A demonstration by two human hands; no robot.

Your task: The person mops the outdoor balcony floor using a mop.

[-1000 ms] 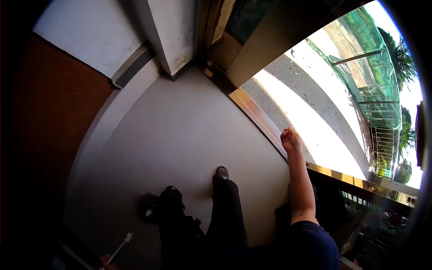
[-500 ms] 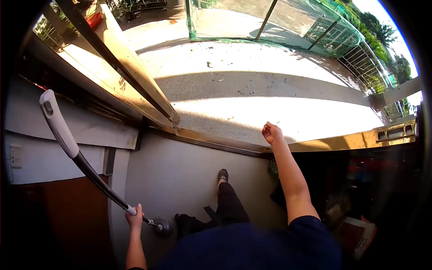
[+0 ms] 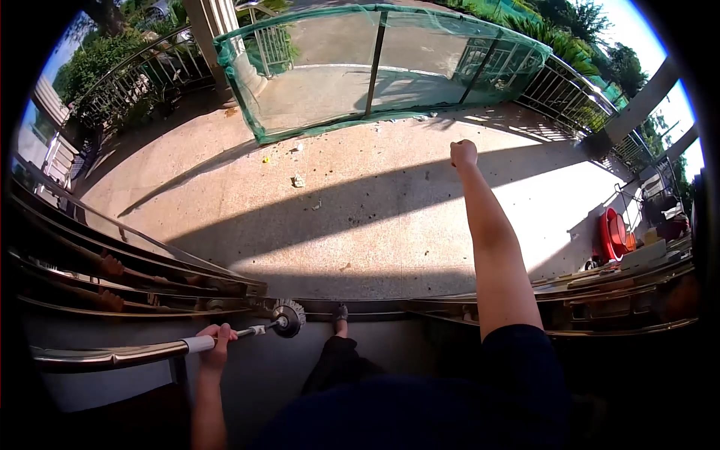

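A long-handled scrubbing brush [image 3: 146, 351] lies across the lower left, its pole running out toward the left edge. My left hand [image 3: 216, 343] is closed around the pole near the white collar, close to the head. The round, grey-bristled brush head [image 3: 289, 318] points right, beside the door track. My right hand [image 3: 464, 154] reaches far forward at the end of a straight arm, curled into a fist. Nothing sticks out of that fist, and it touches nothing; the sunlit paving lies beyond it.
My foot [image 3: 341, 313] is at the door sill [image 3: 375, 306]. Metal-framed sliding doors [image 3: 135, 281] flank the opening. Outside, a green-netted barrier [image 3: 315, 127] stands on the paving [image 3: 360, 247], which has scattered debris. Red basins [image 3: 613, 234] and other items sit at the right.
My view has moved forward to the doorway and turned. The brush has swung from steeply slanted to nearly level, still in my left hand. My right arm reaches further up in view.
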